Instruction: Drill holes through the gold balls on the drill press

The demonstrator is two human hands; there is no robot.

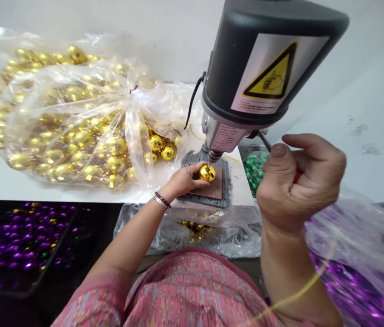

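Between thumb and fingers, my left hand holds a shiny gold faceted ball on a brown board. The board lies on the grey base plate of a small drill press. Its drill bit meets the top of the ball; how deep it goes I cannot tell. My right hand is curled round the press's feed lever at the right, and a bit of red grip shows between the fingers.
A large clear plastic bag of gold balls fills the table's left side, some spilling near the press. An open bag with gold balls hangs at the front edge. Green balls lie right; purple ones sit low left and right. A black cable runs behind.
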